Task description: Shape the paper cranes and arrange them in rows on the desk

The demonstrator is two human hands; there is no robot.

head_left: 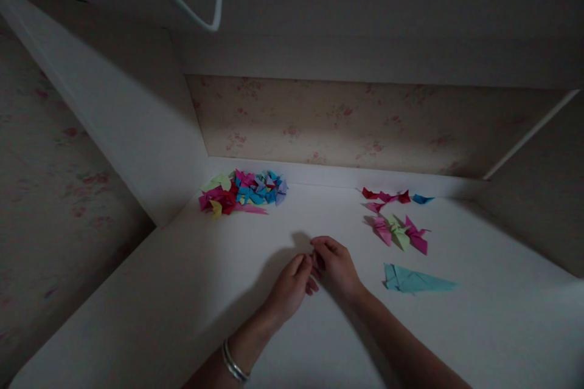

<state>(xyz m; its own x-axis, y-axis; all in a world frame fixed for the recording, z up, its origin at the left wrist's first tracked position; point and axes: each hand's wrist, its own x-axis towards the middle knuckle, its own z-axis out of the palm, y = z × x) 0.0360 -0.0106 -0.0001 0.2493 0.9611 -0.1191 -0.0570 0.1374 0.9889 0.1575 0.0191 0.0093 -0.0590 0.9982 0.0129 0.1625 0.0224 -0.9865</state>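
the left hand and the right hand meet above the middle of the white worktop, fingertips close together. each grip is curled and hides its own inside, so i cannot tell whether either is closed on something. a silver bangle circles the left wrist; both forearms are cut off by the bottom edge.

nearest the right hand, to its right, lies a turquoise folded paper, flat, its narrow end pointing right. behind it sits a row of small folded papers, pink, light green and magenta, with red, pink and blue ones farther back, too small and dim to read their shapes. at the back left, a heap of folded papers overlaps so much that single pieces are hard to count.
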